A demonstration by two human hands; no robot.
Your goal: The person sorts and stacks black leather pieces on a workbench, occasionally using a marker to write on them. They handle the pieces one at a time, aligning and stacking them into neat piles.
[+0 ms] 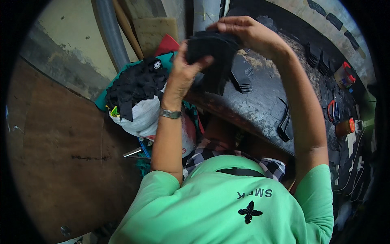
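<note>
Far left: brown wooden floor [61, 142]. Left of centre, a white sack [140, 118] heaped with black fabric scraps [136, 83]. Top centre, the left hand [185, 71] and right hand [243, 32], fingers closed, grip a stack of black cut pieces [213, 49], apparently squaring it; next comes a firm, even hold. Right: worn dark workbench [264, 101], red-handled scissors [333, 110].

Both arms raised to upper centre of frame. Left hand [185, 69] w/ fingers curled shut, watch on wrist; right hand [243, 30] above it, fingers bent, gripping.
</note>
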